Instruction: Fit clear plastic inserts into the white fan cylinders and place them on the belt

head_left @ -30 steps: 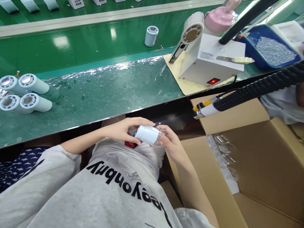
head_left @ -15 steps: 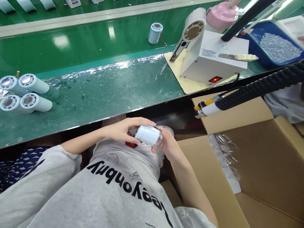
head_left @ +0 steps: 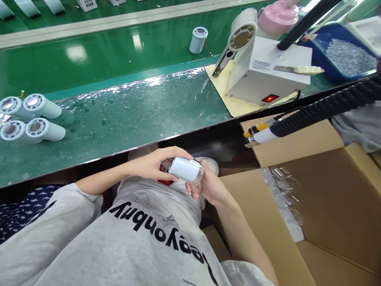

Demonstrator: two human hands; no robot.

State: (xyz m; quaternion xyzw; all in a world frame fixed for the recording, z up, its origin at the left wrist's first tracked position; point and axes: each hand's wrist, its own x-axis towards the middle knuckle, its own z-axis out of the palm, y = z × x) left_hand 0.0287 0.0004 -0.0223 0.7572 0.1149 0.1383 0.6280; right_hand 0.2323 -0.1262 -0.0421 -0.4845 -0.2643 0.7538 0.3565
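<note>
Over my lap, both hands hold one light blue cylinder (head_left: 185, 169) with a clear plastic part at its right end. My left hand (head_left: 159, 163) grips the cylinder's left end between thumb and fingers. Around the clear end is my right hand (head_left: 206, 183), its fingers curled underneath. On the bench at the far left lie several light blue cylinders (head_left: 49, 129) with round vented ends. Another short blue cylinder (head_left: 198, 41) with a red wire stands upright on the green belt (head_left: 98, 63).
A white machine (head_left: 268, 71) with a lit red switch sits on the green bench (head_left: 125, 115). Behind it is a blue bin (head_left: 327, 59) of small clear pieces. A black corrugated hose (head_left: 327, 105) hangs over an open carton (head_left: 333, 206) holding clear plastic parts.
My right hand's fingers have shifted under the clear end of the cylinder. The upright blue cylinder on the belt has moved slightly right.
</note>
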